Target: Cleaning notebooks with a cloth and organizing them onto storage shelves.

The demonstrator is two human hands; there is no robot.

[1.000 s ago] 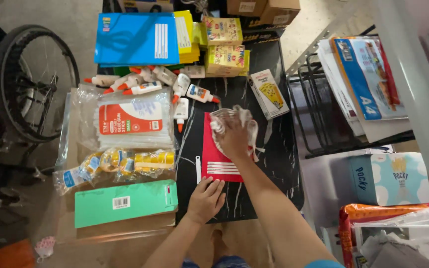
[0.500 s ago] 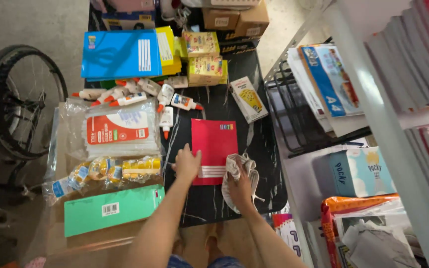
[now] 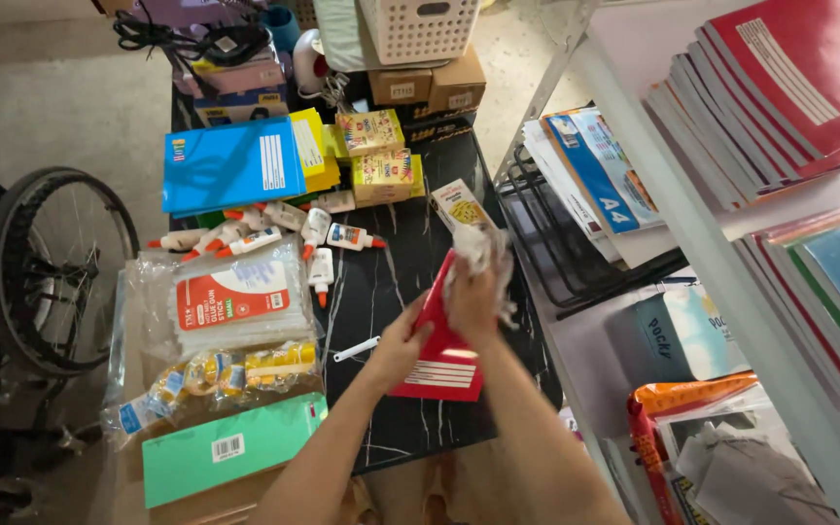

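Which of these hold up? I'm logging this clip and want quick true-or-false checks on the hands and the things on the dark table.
1. The left hand holds the red notebook tilted up off the table. True.
2. The right hand presses a whitish cloth to the notebook. True.
3. The notebook in hand is blue. False: it is red; a blue notebook stack lies at the far left of the table.
4. The glue bottles lie on their sides. True.
5. The green box sits on the shelf at the right. False: it lies at the near left, beside the table.
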